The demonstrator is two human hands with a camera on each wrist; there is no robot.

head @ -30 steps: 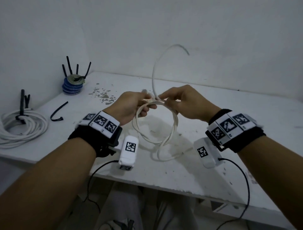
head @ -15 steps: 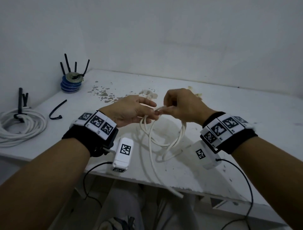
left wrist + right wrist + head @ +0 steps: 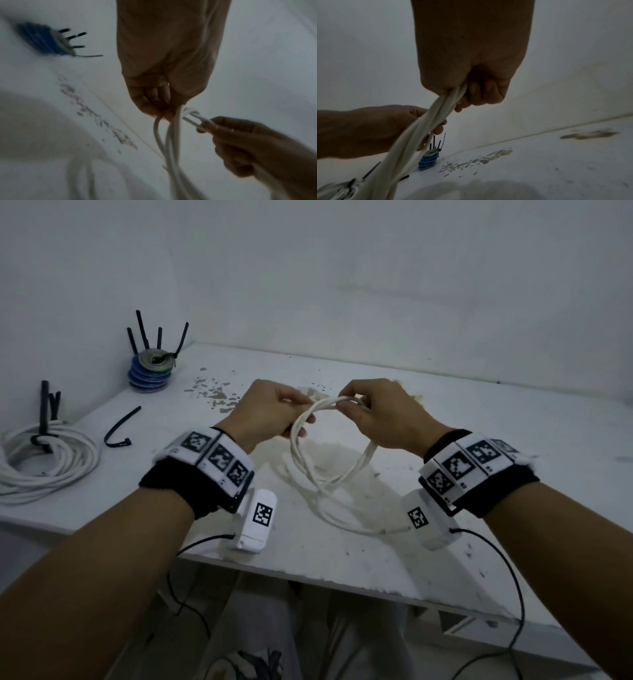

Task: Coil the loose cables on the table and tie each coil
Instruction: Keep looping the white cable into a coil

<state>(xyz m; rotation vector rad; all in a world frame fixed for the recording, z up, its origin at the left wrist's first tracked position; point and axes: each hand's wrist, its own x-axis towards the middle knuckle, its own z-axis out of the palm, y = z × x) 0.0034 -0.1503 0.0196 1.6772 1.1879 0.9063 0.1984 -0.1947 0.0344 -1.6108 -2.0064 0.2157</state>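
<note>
While both hands (image 3: 383, 416) grip the white cable coil (image 3: 329, 467), fingers (image 3: 479, 92) curled round its strands, tied coil (image 3: 44, 460) only overhead.

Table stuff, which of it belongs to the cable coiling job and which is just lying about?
Job: white cable held by left hand and right hand; loose black tie; tied white coil.
Lying about: blue stack.

Obstacles — tied coil (image 3: 44, 460), perhaps spools (image 3: 150, 371) — leftward

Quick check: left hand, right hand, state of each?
Left hand: grips the coiled white cable.
Right hand: pinches the same cable's loops.
</note>
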